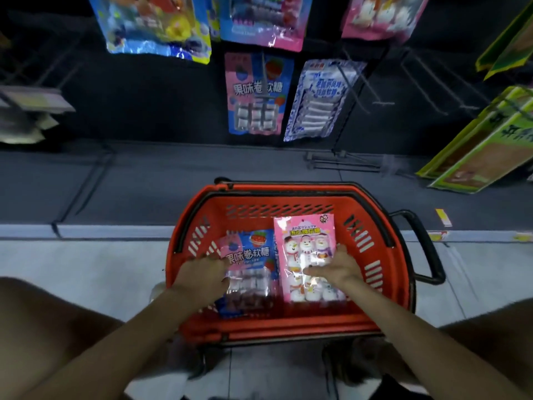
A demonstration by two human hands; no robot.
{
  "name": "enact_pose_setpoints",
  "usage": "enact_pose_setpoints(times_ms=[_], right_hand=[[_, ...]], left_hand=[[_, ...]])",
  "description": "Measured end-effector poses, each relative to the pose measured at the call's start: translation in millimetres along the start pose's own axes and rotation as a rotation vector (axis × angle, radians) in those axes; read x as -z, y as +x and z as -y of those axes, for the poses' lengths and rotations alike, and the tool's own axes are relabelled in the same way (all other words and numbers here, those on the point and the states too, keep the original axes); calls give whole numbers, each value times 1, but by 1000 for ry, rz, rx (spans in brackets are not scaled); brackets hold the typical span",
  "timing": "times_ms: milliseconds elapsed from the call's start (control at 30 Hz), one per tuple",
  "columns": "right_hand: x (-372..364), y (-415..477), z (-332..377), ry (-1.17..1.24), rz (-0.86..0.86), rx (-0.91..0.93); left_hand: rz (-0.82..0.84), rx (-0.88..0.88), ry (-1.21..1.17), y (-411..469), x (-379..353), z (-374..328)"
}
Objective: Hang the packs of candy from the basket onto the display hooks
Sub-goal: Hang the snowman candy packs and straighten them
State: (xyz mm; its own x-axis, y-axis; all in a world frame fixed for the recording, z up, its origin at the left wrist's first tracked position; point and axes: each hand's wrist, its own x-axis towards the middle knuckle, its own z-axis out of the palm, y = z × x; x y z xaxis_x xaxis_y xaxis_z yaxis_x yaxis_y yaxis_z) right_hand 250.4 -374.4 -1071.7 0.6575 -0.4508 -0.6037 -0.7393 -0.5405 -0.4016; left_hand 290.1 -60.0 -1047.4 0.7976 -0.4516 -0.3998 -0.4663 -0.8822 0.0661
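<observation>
A red basket (383, 284) stands on the floor before me with two candy packs inside. My left hand (203, 274) grips the left edge of the pink-and-blue pack (251, 264), thumb on its front. My right hand (336, 269) holds the right side of the pink snowman pack (305, 249), thumb across its front and fingers curled behind its edge. Above hang a matching pink-and-blue pack (255, 93) and a blue-and-white pack (320, 99) on display hooks. An empty hook (372, 90) sticks out to their right.
More candy packs (155, 24) hang along the top row. Green-and-yellow packs (487, 140) hang at the right. Pale packs (26, 111) sit on a shelf at the left. The basket's black handle (424, 246) juts right. My knees flank the basket.
</observation>
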Motion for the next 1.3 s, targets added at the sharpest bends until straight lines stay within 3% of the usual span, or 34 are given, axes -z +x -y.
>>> enact_pose_setpoints(times_ms=[267,433,600,700,867,933,1100,1300], right_hand=[[19,2,-5,134,-84,13],[24,-6,-4,49,-228,211],[41,-25,16,133,-190,336],[58,-38,27,245,-97,434],[87,-66,52,466,103,529],[96,-76,60,539,180,548],[110,-90,68,664,241,573],[142,-89,82,755,235,606]], left_hand=[[-28,11,-82,-1,1,-5],[-49,-2,-102,-1,5,-10],[-70,-16,-156,7,9,-15],[-45,7,-384,15,17,-25],[51,46,-1349,19,53,-53],[55,4,-1592,14,70,-66],[-83,-81,-1788,8,101,-83],[-206,-101,-1754,11,140,-93]])
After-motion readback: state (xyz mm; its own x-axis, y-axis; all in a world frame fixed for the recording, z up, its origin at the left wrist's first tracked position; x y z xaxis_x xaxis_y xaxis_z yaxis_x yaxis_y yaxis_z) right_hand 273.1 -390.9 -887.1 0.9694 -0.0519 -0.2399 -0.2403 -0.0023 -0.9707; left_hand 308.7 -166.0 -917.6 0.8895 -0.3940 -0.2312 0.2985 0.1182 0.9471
